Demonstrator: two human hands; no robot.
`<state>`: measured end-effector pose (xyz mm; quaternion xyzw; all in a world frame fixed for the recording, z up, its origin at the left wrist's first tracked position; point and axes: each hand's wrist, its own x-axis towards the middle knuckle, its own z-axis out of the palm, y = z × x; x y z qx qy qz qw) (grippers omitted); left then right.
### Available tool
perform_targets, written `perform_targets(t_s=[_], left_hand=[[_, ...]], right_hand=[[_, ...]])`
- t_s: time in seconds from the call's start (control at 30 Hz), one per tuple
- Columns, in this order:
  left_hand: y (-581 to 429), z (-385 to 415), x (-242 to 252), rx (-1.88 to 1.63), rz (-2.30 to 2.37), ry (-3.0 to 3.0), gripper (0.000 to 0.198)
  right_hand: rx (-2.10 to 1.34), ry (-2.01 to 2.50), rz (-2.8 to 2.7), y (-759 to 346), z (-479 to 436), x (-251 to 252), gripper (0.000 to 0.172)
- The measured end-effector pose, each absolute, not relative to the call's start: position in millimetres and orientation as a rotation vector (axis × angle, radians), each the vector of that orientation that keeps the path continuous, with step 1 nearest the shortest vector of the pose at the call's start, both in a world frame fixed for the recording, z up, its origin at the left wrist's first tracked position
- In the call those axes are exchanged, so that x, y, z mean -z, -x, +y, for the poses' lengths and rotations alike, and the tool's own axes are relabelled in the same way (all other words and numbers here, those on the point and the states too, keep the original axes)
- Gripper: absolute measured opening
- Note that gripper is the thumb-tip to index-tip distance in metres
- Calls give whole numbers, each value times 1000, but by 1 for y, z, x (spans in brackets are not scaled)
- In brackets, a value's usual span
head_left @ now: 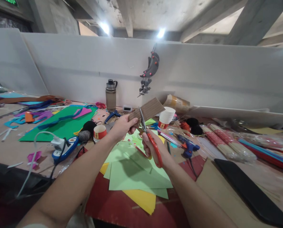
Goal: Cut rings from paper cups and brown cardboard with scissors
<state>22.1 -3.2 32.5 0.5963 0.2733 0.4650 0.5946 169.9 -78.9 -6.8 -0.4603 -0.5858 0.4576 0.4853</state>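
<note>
Between finger and thumb, my left hand [124, 127] grips one end of a flat brown strip with a wood-like grain [152, 110]; I cannot tell if it is card or wood. My right hand [157, 148] is closed round the red-handled scissors [155, 146]. Their metal blades point up and lie at the strip's edge, close to my left fingertips. Whether the blades are cutting into it is not clear. Below both hands lie overlapping light green paper sheets [122, 177], with yellow paper [142, 199] showing from underneath.
A glue gun [189, 147], stacked paper cups [167, 117] and bundled sticks [224, 142] lie to the right, with a black slab [248, 190] nearer. To the left are a power strip [65, 150], a red paper cup [99, 133] and green sheet [58, 126]. A bottle [111, 96] stands behind.
</note>
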Motion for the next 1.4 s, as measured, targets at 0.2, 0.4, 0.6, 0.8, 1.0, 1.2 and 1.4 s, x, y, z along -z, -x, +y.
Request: perform_targets(t_s=[0.2,0.4,0.6,0.8,1.0,1.2,1.4], left_hand=[[-20,2,-31,-1045,658,-1389,28],[-19,2,-31,-994,646,-1353,30],[-19,1,-31,-981,649,-1392,29],[-17,-1,-36,-982,644,-1400,29],[-15,-6,-42,-968,644,-1393,28],[-8,-8,-52,-897,672,-1385,28],[-13,-7,-48,-935,611,-1311,34]], right_hand=[[-1209,1044,-1360,-165,-85,-2,43],[-1235,1026,-1330,-163,-87,-3,42],[-1187,1046,-1365,-164,-85,0,44],[-1226,1019,-1319,-163,-88,-1,44],[-1230,1033,-1323,-163,-90,-5,41],[-1198,1104,-1354,-163,-90,-6,43],[-1245,1043,-1288,-157,-91,-3,40]])
